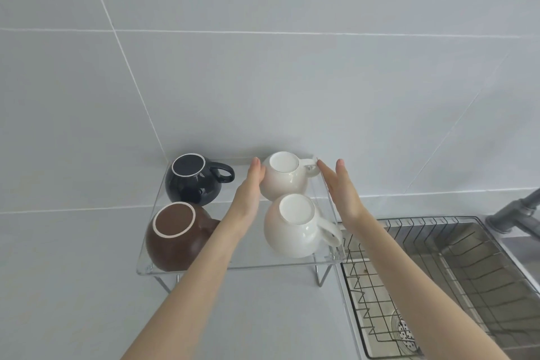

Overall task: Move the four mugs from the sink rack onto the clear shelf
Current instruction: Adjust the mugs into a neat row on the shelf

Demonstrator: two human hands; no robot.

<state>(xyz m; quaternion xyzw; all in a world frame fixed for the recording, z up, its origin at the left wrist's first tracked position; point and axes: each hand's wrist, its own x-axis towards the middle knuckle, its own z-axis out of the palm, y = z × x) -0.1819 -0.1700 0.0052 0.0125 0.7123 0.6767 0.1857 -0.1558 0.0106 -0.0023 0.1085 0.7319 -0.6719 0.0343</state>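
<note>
Four mugs stand upside down on the clear shelf (233, 264): a black mug (191, 181) at the back left, a brown mug (175, 235) at the front left, a white mug (282, 177) at the back right and a second white mug (295, 226) at the front right. My left hand (249, 191) is flat with straight fingers, its fingertips against the left side of the back white mug. My right hand (342, 188) is open just right of that mug's handle, holding nothing.
The wire sink rack (409, 286) lies over the steel sink (482, 266) at the right, with no mugs on it. A grey faucet (517, 213) rises at the far right. A tiled wall stands directly behind the shelf, and white counter surrounds it.
</note>
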